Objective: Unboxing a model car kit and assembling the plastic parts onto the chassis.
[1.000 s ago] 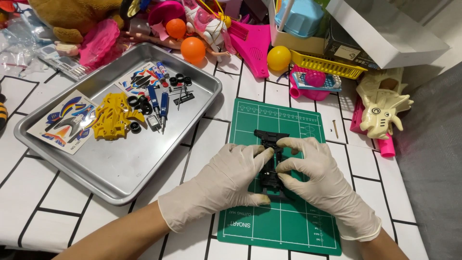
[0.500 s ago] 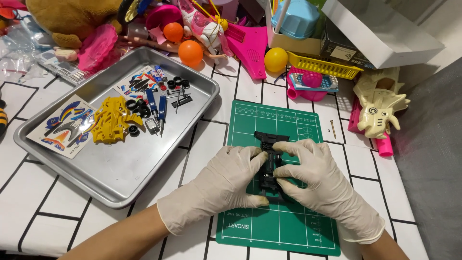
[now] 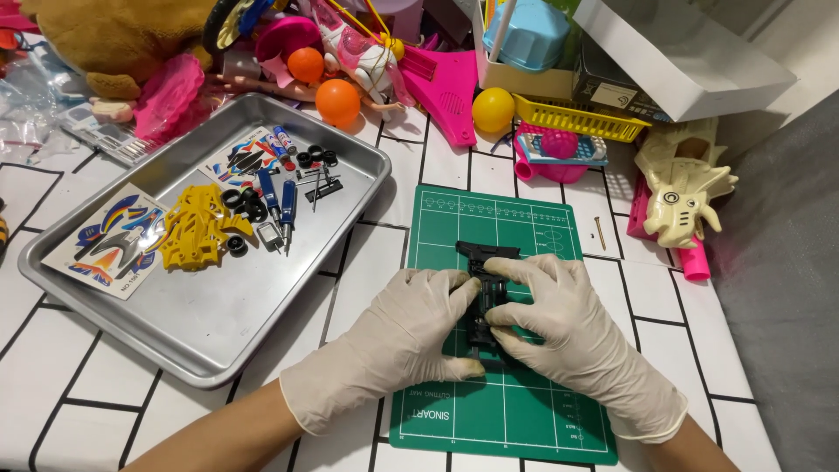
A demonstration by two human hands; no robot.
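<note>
Both my hands wear pale latex gloves and grip a black toy car chassis point(image 3: 486, 280) from either side, over the middle of a green cutting mat point(image 3: 516, 411). My left hand point(image 3: 404, 336) holds its left edge with fingers and thumb. My right hand point(image 3: 568, 328) wraps the right edge; most of the chassis is hidden under the fingers. To the left, a metal tray point(image 3: 210, 336) carries a yellow car body shell point(image 3: 197, 234), small black wheels point(image 3: 316, 157), blue screwdrivers point(image 3: 278, 201) and sticker sheets point(image 3: 109, 240).
A heap of toys lines the back: orange balls point(image 3: 337, 100), a yellow ball point(image 3: 493, 109), pink plastic pieces point(image 3: 450, 83), a yellow basket point(image 3: 581, 118), a white box point(image 3: 690, 52) and a cream toy skull point(image 3: 686, 197). A small screw point(image 3: 600, 232) lies right of the mat.
My hands and the chassis have stayed at the same spot on the mat; only the fingers have shifted slightly around the part.
</note>
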